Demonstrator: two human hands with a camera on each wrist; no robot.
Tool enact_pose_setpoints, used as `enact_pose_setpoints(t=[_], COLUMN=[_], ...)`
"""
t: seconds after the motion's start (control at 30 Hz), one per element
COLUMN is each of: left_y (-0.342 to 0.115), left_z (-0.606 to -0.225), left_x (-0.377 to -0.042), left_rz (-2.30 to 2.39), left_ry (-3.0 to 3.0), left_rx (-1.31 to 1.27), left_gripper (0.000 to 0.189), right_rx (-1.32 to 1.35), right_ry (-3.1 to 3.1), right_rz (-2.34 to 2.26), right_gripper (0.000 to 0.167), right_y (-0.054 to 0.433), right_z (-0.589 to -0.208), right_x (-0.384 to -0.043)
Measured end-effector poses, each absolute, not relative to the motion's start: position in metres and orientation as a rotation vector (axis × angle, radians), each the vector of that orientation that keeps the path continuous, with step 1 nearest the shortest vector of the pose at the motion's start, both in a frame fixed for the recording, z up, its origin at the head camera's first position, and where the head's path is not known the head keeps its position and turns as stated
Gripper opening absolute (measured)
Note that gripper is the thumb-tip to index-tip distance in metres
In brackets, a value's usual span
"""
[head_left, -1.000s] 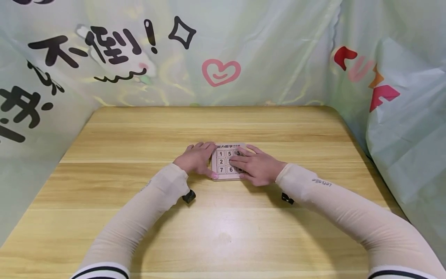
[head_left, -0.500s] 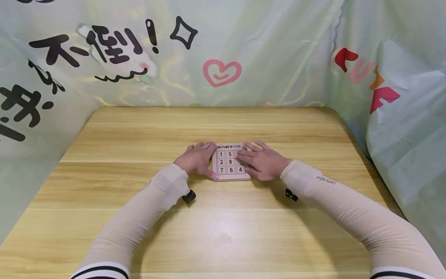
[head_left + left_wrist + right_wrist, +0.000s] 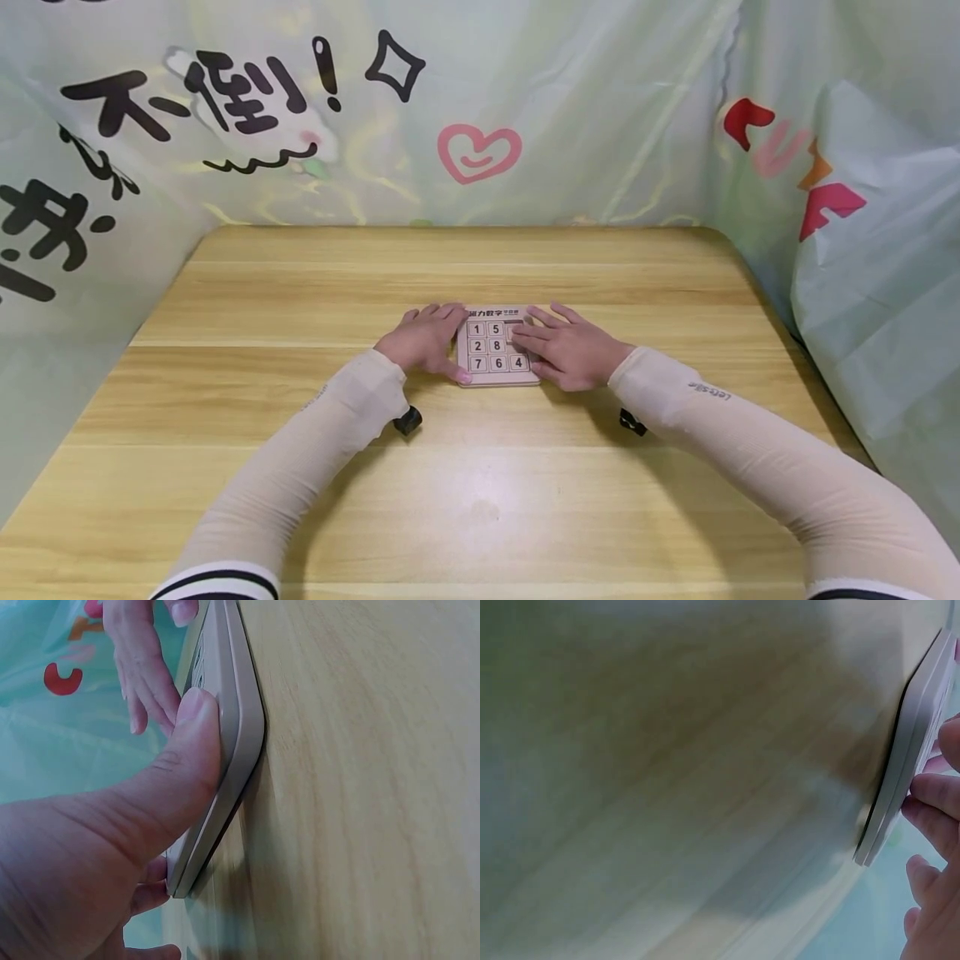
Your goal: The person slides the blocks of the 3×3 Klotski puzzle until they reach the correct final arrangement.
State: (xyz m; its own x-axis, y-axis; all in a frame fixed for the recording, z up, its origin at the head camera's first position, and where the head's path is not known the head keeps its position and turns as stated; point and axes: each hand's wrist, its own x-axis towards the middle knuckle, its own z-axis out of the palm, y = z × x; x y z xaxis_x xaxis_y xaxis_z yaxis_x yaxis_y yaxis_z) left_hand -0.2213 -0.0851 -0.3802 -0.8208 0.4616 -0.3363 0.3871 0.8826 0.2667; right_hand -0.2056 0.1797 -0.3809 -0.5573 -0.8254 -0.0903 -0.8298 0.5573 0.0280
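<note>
A pale pink number slide puzzle (image 3: 497,379) lies flat on the wooden table. Its visible tiles read 1, 5, 2, 8, 7, 6 and 4. My left hand (image 3: 423,340) grips its left side, thumb on the near corner and fingers at the far one. In the left wrist view the thumb (image 3: 196,750) presses the puzzle's rim. My right hand (image 3: 576,346) reaches in from the right with extended fingers, fingertips on the right column. They cover most of the upper tiles there, and a dark gap shows at that column's top.
The wooden table (image 3: 337,517) spreads around the puzzle on all sides. A pale printed sheet (image 3: 600,108) hangs behind it and along both sides, bulging at the right edge. Black wrist cameras (image 3: 407,421) sit under both sleeves.
My right hand has shifted right, off the middle column, uncovering the 8 and the 4. A dark gap has appeared at the top of the right column, where the 3 showed. The left hand stays put.
</note>
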Motion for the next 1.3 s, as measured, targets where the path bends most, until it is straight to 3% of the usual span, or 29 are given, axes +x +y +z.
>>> enact_pose_setpoints(t=[0.53,1.3], left_y=[-0.086,-0.087], left_z=[-0.380,-0.380], left_x=[-0.223,-0.220], left_rz=[0.246,0.256], left_ry=[2.660,2.652], left_rx=[0.623,0.633], left_gripper=[0.110,0.112], right_rx=[-1.532,-1.417], right_ry=[2.701,2.709], right_rz=[0.129,0.086], right_gripper=[0.049,0.053], right_y=[0.181,0.161], right_z=[-0.380,-0.384], right_x=[-0.191,-0.217])
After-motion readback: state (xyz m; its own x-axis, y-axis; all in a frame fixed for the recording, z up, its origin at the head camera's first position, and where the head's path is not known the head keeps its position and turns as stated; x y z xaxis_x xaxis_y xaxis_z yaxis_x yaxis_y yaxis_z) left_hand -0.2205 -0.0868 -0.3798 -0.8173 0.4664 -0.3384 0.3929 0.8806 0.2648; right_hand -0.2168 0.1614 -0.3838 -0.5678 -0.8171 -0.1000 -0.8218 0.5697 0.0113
